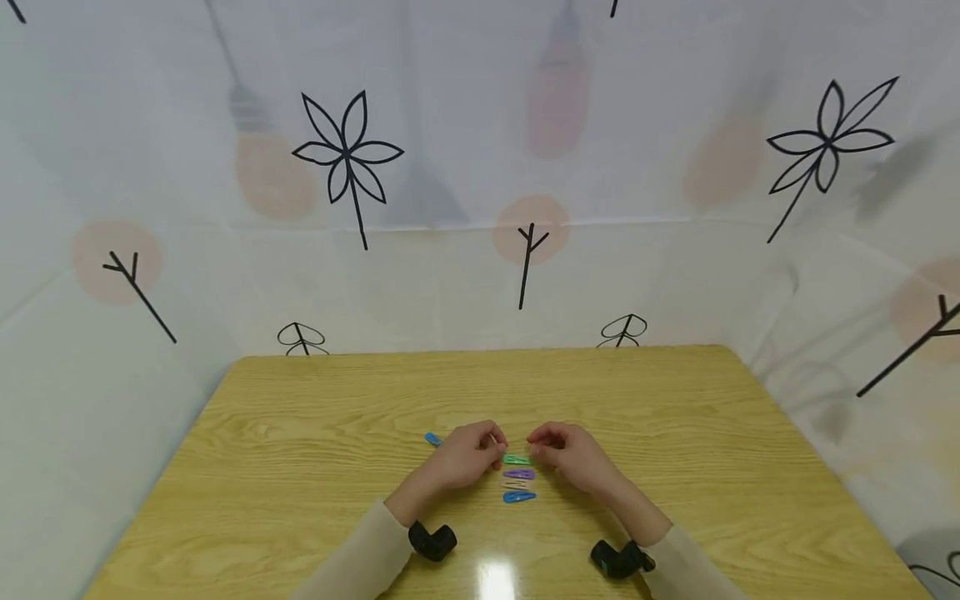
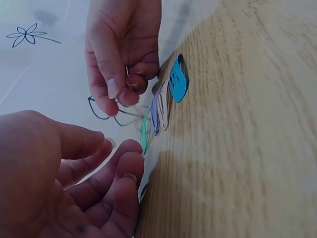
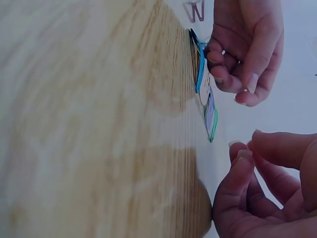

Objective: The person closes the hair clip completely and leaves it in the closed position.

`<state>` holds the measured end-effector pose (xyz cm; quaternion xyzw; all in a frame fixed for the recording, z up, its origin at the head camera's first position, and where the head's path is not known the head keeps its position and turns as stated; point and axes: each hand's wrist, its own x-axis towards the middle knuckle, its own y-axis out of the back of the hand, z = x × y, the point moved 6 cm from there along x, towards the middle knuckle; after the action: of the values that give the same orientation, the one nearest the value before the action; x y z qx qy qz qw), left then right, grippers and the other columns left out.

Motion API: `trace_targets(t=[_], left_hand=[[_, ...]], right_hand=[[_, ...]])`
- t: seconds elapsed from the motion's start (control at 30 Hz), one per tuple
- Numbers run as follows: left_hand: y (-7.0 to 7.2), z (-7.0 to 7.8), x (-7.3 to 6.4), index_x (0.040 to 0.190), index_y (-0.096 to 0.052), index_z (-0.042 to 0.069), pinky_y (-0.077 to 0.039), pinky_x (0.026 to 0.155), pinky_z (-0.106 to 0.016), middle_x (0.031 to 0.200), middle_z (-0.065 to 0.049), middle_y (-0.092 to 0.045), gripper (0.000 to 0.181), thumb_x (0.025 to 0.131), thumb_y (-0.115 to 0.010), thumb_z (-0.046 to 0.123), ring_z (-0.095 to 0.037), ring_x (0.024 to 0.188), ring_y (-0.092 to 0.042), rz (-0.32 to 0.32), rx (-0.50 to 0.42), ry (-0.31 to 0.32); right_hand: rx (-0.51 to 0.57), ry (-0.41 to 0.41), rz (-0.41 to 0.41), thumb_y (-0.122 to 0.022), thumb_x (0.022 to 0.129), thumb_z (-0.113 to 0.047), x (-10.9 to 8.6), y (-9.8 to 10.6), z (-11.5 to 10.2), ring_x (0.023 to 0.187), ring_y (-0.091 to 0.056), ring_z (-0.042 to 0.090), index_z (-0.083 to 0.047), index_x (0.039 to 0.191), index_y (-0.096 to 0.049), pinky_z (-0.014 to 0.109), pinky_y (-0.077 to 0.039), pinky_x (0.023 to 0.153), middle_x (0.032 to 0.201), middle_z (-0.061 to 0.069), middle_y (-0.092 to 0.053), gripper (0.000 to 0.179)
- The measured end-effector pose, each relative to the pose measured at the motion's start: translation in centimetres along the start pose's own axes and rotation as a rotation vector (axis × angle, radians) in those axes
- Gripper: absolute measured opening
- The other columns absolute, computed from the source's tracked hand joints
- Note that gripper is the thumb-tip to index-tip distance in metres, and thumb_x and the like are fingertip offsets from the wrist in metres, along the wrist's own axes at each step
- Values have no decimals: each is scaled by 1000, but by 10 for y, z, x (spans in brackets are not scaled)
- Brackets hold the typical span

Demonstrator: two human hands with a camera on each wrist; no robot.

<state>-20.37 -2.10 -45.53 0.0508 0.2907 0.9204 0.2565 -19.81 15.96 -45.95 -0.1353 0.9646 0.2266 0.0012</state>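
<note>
Several snap hair clips lie in a column on the wooden table: a green clip (image 1: 517,459) farthest away, then a purple clip (image 1: 519,474), a beige clip (image 1: 516,484) and a blue clip (image 1: 519,497) nearest me. My left hand (image 1: 471,454) hovers just left of the green clip, fingers loosely bent. Another blue clip (image 1: 432,438) shows partly behind that hand. To the green clip's right is my right hand (image 1: 573,457), its thumb and fingers loosely bent as well. I see nothing held in either hand, though the wrist views partly hide the gaps between the fingertips.
The yellowish wooden table (image 1: 300,400) reaches back to a white cloth (image 1: 450,283) printed with plant shapes, which also hangs at both sides. Black wrist-worn devices (image 1: 432,542) sit at both cuffs. Light glares off the table's near middle.
</note>
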Motion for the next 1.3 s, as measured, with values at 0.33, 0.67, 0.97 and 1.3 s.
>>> trace_targets(t=[0.33,0.67,0.97,1.3], left_hand=[[3,3,-4,103,-64,11,-44,60,-28,78,-2,-66,16,104,-56,24,-12,63,-56,18,-12,-27],[9,5,-12,104,-66,12,-43,60,-27,80,-4,-67,18,104,-56,27,-10,62,-53,51,-5,-50],[22,10,-22,107,-65,7,-50,65,-29,87,-6,-68,20,105,-54,24,-17,73,-63,69,-33,-106],[38,9,-33,106,-65,5,-50,66,-29,87,-6,-68,22,105,-54,24,-23,78,-65,110,2,-145]], right_hand=[[27,0,12,-65,98,-16,-2,-1,-4,82,-55,19,-3,108,-69,30,-47,64,96,4,-66,17],[2,54,44,-66,97,-10,-5,-6,-20,83,-57,18,-1,104,-70,31,-48,71,94,4,-68,12],[-47,132,36,-67,97,-14,-5,-13,-30,86,-61,16,-5,104,-71,32,-49,77,96,-1,-69,13],[2,198,-19,-65,97,-10,-6,-27,-50,85,-62,25,0,106,-70,28,-49,73,100,11,-70,14]])
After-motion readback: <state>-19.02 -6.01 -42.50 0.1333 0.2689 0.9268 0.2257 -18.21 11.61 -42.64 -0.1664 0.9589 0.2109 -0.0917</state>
